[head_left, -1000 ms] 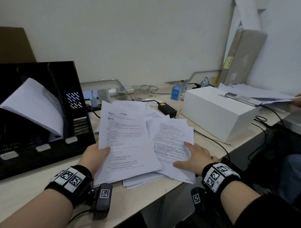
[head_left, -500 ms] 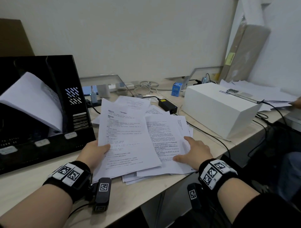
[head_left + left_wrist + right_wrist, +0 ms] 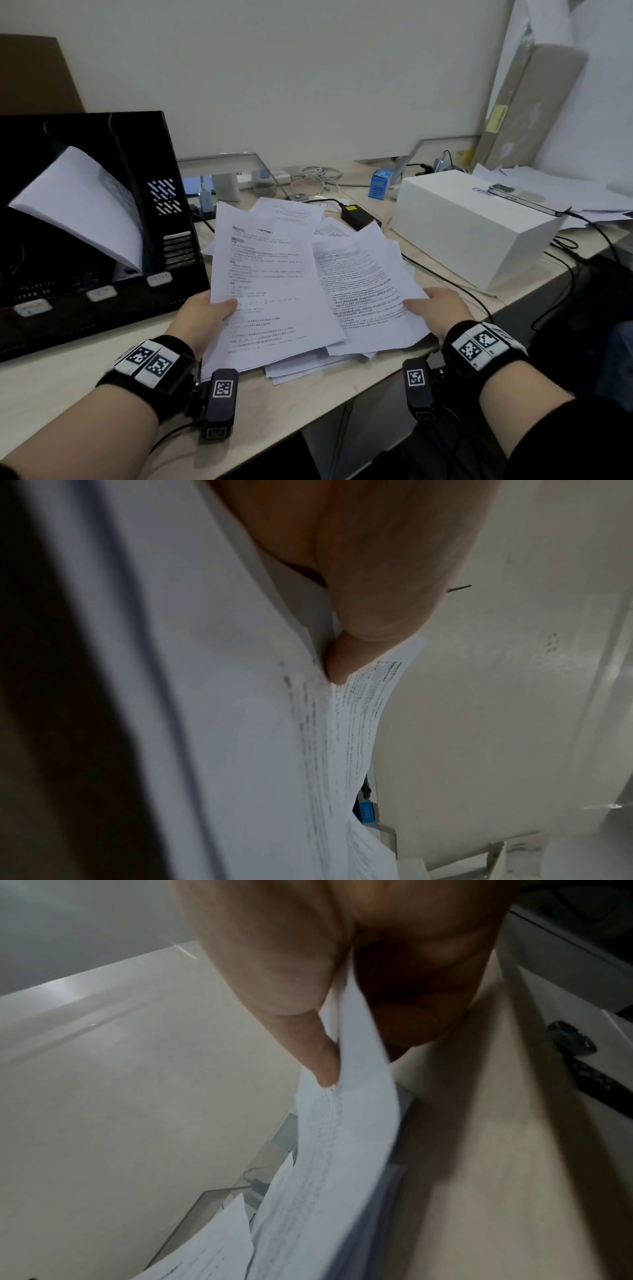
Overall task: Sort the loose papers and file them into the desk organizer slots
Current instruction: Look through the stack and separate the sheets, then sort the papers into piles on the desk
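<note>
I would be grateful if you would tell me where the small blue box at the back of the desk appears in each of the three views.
Head: the small blue box stands right of centre near the wall, left of the white box.
Left wrist: low and right of centre, peeking past the edge of the papers.
Right wrist: not in it.
Shared landmark: the printed papers, in all three views.

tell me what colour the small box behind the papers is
Blue: the small box stands beside the white box, clearest in the head view.

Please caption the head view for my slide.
Both hands, left and right, lift papers beside the organizer.
</note>
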Demonstrator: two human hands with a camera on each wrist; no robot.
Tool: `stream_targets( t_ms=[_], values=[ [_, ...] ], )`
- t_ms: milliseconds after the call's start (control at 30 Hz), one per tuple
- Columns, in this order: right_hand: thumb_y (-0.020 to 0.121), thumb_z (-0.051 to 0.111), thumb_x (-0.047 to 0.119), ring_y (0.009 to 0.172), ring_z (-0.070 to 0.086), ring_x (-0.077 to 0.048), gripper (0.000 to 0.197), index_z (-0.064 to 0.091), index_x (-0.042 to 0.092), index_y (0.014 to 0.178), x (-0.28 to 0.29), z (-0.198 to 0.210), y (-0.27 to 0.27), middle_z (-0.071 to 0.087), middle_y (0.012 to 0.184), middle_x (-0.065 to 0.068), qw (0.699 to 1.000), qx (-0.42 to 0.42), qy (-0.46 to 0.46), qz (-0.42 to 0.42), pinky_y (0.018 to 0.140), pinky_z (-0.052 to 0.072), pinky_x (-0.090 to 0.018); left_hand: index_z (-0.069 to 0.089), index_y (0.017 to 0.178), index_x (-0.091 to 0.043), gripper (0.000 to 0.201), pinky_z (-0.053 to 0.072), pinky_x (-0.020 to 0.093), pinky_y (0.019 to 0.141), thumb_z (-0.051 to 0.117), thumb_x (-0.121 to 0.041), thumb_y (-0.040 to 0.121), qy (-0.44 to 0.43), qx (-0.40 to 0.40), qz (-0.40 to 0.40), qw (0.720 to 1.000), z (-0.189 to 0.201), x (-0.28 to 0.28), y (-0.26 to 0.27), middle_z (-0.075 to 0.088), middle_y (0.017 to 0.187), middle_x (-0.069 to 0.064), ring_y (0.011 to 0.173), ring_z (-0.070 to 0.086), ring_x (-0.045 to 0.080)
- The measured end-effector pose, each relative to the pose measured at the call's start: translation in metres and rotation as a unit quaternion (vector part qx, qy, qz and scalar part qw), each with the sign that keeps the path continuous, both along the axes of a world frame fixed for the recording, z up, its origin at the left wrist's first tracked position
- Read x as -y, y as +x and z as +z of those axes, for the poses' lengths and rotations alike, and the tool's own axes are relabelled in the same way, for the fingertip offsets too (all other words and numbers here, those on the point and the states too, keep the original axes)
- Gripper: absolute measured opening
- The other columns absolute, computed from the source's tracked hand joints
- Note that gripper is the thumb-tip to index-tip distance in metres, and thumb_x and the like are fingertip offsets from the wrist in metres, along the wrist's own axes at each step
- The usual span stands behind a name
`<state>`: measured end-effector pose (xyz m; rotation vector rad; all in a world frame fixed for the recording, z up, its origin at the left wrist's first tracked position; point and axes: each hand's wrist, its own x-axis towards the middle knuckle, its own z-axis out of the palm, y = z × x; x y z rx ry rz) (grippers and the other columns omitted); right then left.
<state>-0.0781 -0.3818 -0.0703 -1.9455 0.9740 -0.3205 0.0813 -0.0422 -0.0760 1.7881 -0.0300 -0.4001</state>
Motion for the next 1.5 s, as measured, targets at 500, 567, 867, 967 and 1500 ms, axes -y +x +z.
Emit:
stream_targets(
  t_ms=[500, 567, 867, 967, 1500],
  values=[
    [0.099, 0.058, 0.018, 0.096, 0.07, -0.024, 0.016, 0.069, 0.018, 0.111, -0.01, -0.015, -0.011, 0.074, 0.106, -0.003, 0.973, 0.223, 0.056, -0.029, 0.078, 0.053, -0.033, 0.07, 0.115, -0.012, 0.017, 0.062, 0.037, 0.076, 0.061, -0.011, 0.101, -0.068, -0.029, 0.02, 0.997, 0.008, -0.026, -0.046, 0.08, 0.103, 0.005, 0.088, 0.078, 0.025],
    [0.096, 0.059, 0.023, 0.1, 0.072, -0.025, 0.018, 0.071, 0.021, 0.109, -0.019, -0.018, -0.01, 0.076, 0.106, 0.0, 0.967, 0.245, 0.072, -0.023, 0.085, 0.058, -0.039, 0.07, 0.116, -0.015, 0.018, 0.061, 0.042, 0.083, 0.06, -0.011, 0.101, -0.067, -0.028, 0.021, 0.997, 0.009, -0.037, -0.059, 0.08, 0.106, 0.004, 0.094, 0.077, 0.027],
    [0.082, 0.062, 0.037, 0.102, 0.074, -0.026, 0.028, 0.075, 0.029, 0.105, -0.09, -0.034, -0.015, 0.078, 0.109, 0.002, 0.955, 0.271, 0.117, 0.043, 0.099, 0.055, -0.054, 0.064, 0.122, -0.023, 0.03, 0.054, 0.027, 0.072, 0.053, -0.005, 0.1, 0.022, 0.003, 0.081, 0.996, 0.013, -0.136, -0.141, 0.073, 0.108, -0.011, 0.096, 0.073, 0.016],
    [0.086, 0.064, 0.034, 0.105, 0.072, -0.025, 0.025, 0.075, 0.028, 0.107, -0.113, -0.031, -0.018, 0.077, 0.109, 0.007, 0.957, 0.25, 0.113, 0.093, 0.103, 0.052, -0.05, 0.061, 0.119, -0.025, 0.029, 0.052, 0.023, 0.068, 0.054, -0.005, 0.099, 0.076, 0.016, 0.106, 0.991, 0.019, -0.17, -0.159, 0.072, 0.109, -0.009, 0.091, 0.071, 0.012],
    [0.088, 0.064, 0.017, 0.12, 0.061, -0.032, 0.082, 0.024, 0.037, 0.156, -0.178, -0.015, -0.038, 0.059, 0.138, -0.004, 0.943, 0.056, -0.098, 0.312, 0.098, 0.047, -0.039, 0.045, 0.143, -0.049, 0.052, 0.019, 0.052, 0.121, 0.056, -0.042, 0.092, 0.543, 0.158, -0.004, 0.825, 0.019, -0.2, -0.185, 0.009, 0.169, -0.006, 0.153, 0.013, 0.026]
  ],
)
